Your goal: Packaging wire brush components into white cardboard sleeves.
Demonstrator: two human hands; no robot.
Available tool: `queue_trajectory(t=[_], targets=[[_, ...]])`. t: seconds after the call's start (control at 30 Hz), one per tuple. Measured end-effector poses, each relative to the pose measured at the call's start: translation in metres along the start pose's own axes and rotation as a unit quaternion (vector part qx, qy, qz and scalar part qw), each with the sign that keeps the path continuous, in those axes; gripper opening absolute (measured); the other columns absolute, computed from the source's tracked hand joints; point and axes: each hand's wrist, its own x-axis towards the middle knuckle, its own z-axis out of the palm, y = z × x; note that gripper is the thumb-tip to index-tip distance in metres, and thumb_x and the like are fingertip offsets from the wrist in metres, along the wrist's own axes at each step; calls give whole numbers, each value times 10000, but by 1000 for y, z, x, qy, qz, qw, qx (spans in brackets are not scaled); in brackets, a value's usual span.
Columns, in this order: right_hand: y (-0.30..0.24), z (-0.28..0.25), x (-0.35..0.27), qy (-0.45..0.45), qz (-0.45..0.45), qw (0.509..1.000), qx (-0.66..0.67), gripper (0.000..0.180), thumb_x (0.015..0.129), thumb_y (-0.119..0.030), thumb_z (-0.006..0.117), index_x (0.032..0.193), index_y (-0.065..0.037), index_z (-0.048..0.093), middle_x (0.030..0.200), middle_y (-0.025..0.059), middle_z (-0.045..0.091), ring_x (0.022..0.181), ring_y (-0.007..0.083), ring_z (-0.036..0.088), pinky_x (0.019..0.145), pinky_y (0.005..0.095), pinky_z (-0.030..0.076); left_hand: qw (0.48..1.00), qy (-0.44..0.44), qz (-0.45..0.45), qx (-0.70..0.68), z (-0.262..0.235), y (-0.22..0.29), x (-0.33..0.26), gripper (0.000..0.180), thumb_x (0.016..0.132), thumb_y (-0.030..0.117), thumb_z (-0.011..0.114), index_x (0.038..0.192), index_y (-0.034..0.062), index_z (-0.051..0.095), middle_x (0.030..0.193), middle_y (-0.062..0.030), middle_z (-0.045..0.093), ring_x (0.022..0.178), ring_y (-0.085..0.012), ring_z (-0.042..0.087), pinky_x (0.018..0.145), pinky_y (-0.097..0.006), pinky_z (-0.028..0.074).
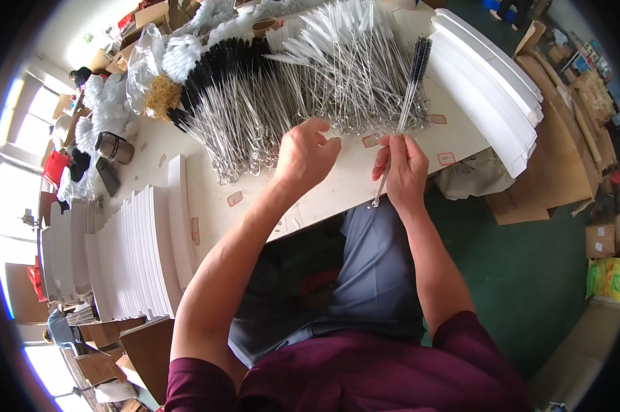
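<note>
The right hand [404,168] pinches slender black-bristled metal-wire brushes [411,89] between its fingers, looped ends by the flat white bench [323,202]'s near edge; the left hand [310,152]'s fingers curl, narrowly parted, bare surface nearer the edge.

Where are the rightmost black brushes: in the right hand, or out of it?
In: the right hand is closed around the black brushes, which stick out on both sides.

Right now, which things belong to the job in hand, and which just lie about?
Likely the job:
slim black-bristled wire brushes in the right hand
piled black-bristled wire brushes near the left hand
piled white-tipped wire brushes

Seemingly lying about:
dark shiny cylindrical container
yellow-green plastic bag
</note>
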Motion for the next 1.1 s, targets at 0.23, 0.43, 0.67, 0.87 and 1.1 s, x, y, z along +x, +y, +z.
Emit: queue_trajectory(t=[0.23,0.43,0.67,0.87,1.1], targets=[[-4,1,-3,-2,-2,999,-37,348,1149,-256,471,1010,24,623,683,25,570,558,92,560,524,252,478,991,-1,-46,126,28,9,35,392,841,301,737,1068,-19,741,881,-233,748,849,-372,754,808,-443,590],[3,1,-4,9,-24,999,-43,344,1137,-256,497,942,-9,637,648,11,593,516,84,570,481,247,466,987,46,21,154,33,12,33,292,837,251,739,951,-17,707,857,-236,734,807,-397,737,781,-475,584],[-1,4,-6,5,0,998,-55,342,1145,-259,483,995,9,634,680,15,578,541,79,549,510,234,452,985,-84,-73,-129,16,2,45,105,865,69,655,895,-32,665,837,-183,733,692,-241,751,613,-376,615],[0,1,-4,1,-2,998,-55,331,1139,-233,485,982,19,631,688,25,585,545,91,558,513,245,465,970,-77,-102,-207,-14,11,32,123,941,75,705,947,-33,647,803,-118,699,691,-167,710,591,-324,625],[-25,13,24,-45,11,999,2,316,1128,-216,492,1003,38,632,807,104,684,682,185,695,604,313,571,983,95,53,-147,-50,10,20,62,916,14,729,877,7,682,841,-67,723,701,-113,693,652,-268,590]])
